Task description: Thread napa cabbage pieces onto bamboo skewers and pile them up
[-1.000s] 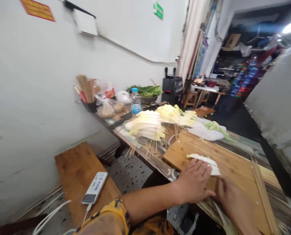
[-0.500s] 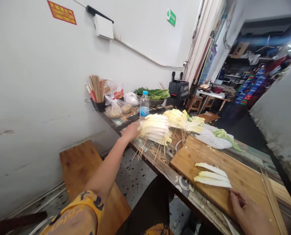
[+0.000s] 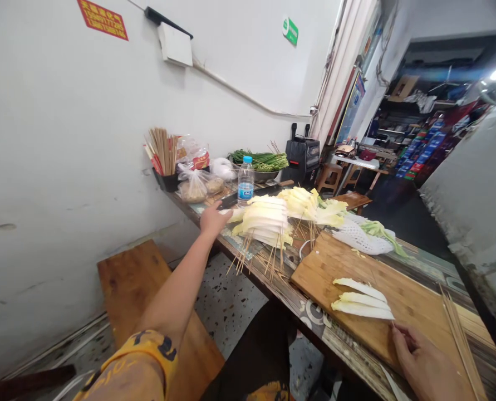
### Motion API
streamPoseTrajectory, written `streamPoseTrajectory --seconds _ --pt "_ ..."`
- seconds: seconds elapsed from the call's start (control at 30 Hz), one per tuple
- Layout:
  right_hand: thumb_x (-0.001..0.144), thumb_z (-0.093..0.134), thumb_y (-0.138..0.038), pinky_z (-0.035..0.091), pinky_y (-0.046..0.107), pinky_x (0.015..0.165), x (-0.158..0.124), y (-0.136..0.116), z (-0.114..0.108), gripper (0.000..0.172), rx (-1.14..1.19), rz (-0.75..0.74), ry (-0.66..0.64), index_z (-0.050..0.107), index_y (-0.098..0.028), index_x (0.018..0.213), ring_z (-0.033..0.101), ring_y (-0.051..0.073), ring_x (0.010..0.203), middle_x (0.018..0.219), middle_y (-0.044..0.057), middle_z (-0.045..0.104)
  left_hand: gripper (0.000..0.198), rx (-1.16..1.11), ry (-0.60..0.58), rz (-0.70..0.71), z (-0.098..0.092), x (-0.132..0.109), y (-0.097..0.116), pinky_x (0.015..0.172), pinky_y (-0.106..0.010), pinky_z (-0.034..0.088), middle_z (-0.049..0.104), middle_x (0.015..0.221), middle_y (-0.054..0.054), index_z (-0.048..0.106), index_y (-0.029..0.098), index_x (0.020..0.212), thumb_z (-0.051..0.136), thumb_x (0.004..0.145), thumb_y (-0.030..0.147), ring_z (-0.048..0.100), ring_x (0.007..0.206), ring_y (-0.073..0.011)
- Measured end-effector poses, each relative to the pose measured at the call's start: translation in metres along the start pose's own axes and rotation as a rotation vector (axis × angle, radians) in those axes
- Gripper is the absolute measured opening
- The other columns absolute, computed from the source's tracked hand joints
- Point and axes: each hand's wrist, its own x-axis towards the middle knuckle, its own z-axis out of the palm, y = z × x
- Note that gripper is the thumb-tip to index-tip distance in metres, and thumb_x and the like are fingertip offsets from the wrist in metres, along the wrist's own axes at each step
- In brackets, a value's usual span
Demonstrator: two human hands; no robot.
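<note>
At the table's left part my left hand is closed on the end of a pale cabbage strip, beside a stack of skewered cabbage strips. Thin bamboo sticks poke out from that stack toward the table's front edge. On the wooden cutting board lie a few white cabbage strips, side by side. My right hand pinches at their near right end, apparently on a thin bamboo skewer running through them; the fingers mostly hide it. More bare skewers lie on the board's right side.
Behind the stack stand a water bottle and a long knife. Farther back are a holder of skewers, plastic bags and a bowl of greens. More cabbage and white foam netting lie behind the board.
My left hand has shifted slightly left, away from the stack, and a cabbage strip now shows between hand and stack. My right hand stays in place by the strips on the board.
</note>
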Motion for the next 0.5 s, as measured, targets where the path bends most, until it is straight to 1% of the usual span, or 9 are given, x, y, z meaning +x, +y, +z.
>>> streamPoseTrajectory --seconds 0.03,0.1,0.17,0.23,0.3,0.37,0.43,0.47,0.5 --pt "0.083 0.036 -0.047 0.049 0.035 0.058 0.001 0.002 0.002 0.043 0.002 -0.005 0.007 0.066 -0.021 0.098 0.07 0.031 0.073 0.076 0.009 0.074 0.053 -0.073 0.036 -0.046 -0.004 -0.001 0.001 0.082 -0.035 0.045 0.068 0.101 -0.013 0.064 0.012 0.107 0.074 0.059 0.033 0.06 0.097 -0.0295" --pt "0.083 0.036 -0.047 0.048 0.034 0.058 0.003 0.006 0.006 0.042 0.01 -0.026 0.008 0.066 -0.021 0.098 0.07 0.03 0.072 0.074 0.008 0.074 0.045 -0.236 0.081 -0.139 -0.014 -0.004 0.005 0.068 -0.032 0.048 0.068 0.084 -0.011 0.065 0.01 0.1 0.069 0.063 0.036 0.063 0.08 -0.0247" --pt "0.085 0.035 -0.047 0.048 0.033 0.058 0.006 0.012 0.009 0.042 0.012 -0.055 0.01 0.066 -0.021 0.097 0.07 0.03 0.072 0.073 0.008 0.074 0.039 -0.407 0.103 -0.213 -0.024 -0.012 0.011 0.056 -0.027 0.046 0.064 0.073 -0.007 0.063 0.009 0.096 0.062 0.07 0.038 0.06 0.065 -0.0179" --pt "0.087 0.033 -0.046 0.047 0.034 0.058 0.011 0.017 0.01 0.043 -0.02 -0.096 0.03 0.065 -0.021 0.1 0.069 0.03 0.073 0.074 0.009 0.073 0.035 -0.568 0.105 -0.248 -0.032 -0.027 0.02 0.049 -0.022 0.043 0.061 0.069 -0.004 0.061 0.011 0.093 0.056 0.074 0.039 0.056 0.057 -0.0123" --pt "0.089 0.032 -0.044 0.047 0.036 0.059 0.016 0.02 0.006 0.043 -0.084 -0.115 0.055 0.065 -0.019 0.103 0.069 0.032 0.073 0.074 0.01 0.073 0.032 -0.704 0.07 -0.251 -0.035 -0.048 0.034 0.048 -0.019 0.042 0.061 0.072 -0.002 0.06 0.014 0.091 0.055 0.074 0.04 0.055 0.057 -0.0097" --pt "0.09 0.032 -0.042 0.047 0.038 0.059 0.017 0.018 -0.002 0.043 -0.152 -0.107 0.077 0.066 -0.019 0.101 0.069 0.033 0.071 0.074 0.012 0.072 0.031 -0.803 -0.025 -0.247 -0.029 -0.075 0.05 0.048 -0.02 0.043 0.063 0.077 -0.002 0.061 0.015 0.087 0.06 0.071 0.041 0.056 0.061 -0.0107" --pt "0.09 0.033 -0.041 0.048 0.041 0.062 0.01 0.007 -0.016 0.043 -0.184 -0.131 0.165 0.068 -0.017 0.096 0.068 0.033 0.072 0.077 0.014 0.071 0.032 -0.844 -0.173 -0.249 -0.014 -0.108 0.068 0.049 -0.022 0.043 0.065 0.078 -0.005 0.065 0.013 0.083 0.069 0.064 0.039 0.057 0.064 -0.0139" --pt "0.09 0.036 -0.039 0.049 0.043 0.067 0.003 -0.001 -0.024 0.041 -0.169 -0.172 0.309 0.067 -0.015 0.1 0.067 0.033 0.077 0.087 0.016 0.07 0.031 -0.839 -0.268 -0.248 -0.005 -0.127 0.077 0.05 -0.023 0.043 0.066 0.076 -0.005 0.067 0.012 0.079 0.072 0.06 0.035 0.057 0.065 -0.0153" --pt "0.089 0.04 -0.039 0.049 0.044 0.075 -0.007 -0.011 -0.031 0.041 -0.118 -0.271 0.449 0.065 -0.013 0.107 0.065 0.033 0.086 0.095 0.017 0.069 0.029 -0.777 -0.4 -0.22 0.005 -0.147 0.084 0.052 -0.023 0.042 0.066 0.074 -0.005 0.069 0.011 0.076 0.073 0.059 0.035 0.057 0.066 -0.0158"
